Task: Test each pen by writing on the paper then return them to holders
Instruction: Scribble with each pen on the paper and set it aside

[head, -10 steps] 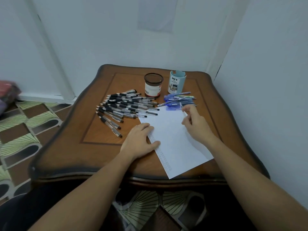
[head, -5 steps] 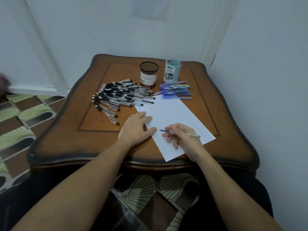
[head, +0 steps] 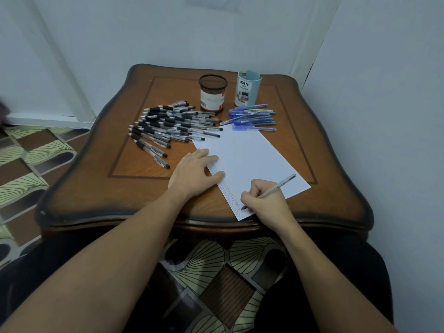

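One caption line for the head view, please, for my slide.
Pen test: right hand holds slim grey pen tip-down on white paper sheet; left hand presses it.

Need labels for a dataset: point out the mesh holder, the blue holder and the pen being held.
mesh holder [head: 212, 100]: head view, on its white label.
blue holder [head: 254, 92]: head view, on its bare side wall.
pen [head: 286, 181]: head view, on the shaft above the right hand [head: 264, 200].
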The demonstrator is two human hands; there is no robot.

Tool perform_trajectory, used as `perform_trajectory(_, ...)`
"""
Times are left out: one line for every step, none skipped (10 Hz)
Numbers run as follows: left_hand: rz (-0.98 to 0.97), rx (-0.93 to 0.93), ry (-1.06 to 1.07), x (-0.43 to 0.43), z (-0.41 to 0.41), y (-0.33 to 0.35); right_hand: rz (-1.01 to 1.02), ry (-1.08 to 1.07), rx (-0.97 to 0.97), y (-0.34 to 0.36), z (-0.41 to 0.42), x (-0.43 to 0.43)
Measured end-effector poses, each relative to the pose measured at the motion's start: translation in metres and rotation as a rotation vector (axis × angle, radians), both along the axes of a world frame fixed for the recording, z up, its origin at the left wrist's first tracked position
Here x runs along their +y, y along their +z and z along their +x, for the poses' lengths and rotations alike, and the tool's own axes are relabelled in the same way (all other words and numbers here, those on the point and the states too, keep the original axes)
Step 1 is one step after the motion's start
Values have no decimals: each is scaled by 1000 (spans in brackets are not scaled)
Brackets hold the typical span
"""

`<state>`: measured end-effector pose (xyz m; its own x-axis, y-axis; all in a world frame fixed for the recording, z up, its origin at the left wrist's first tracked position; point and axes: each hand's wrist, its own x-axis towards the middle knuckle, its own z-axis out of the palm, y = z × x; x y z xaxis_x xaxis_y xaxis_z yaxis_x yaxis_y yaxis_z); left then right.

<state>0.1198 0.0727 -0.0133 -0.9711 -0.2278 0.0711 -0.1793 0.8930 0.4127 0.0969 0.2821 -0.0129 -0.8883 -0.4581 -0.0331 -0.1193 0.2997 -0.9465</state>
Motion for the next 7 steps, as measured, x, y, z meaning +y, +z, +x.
perform_trajectory(7,4,-2,0,0,0,14,11,13,-1,1,-3)
perform_trajectory(18,22,1,1,1,-1,6,16,23,-3,1,-2)
perform_trajectory(19,25,3,1,1,-3,36,14,60,-3,2,-2)
perform_trajectory(25,30,0,1,0,-3,58,10,78,-2,1,-2)
perform_trajectory(32,34,-2,0,0,-4,42,16,70,-3,1,-1)
perform_trajectory(24,30,1,0,0,-3,45,14,83,-2,1,-1)
perform_trajectory(22,29,1,1,1,-2,48,3,91,-4,-1,0)
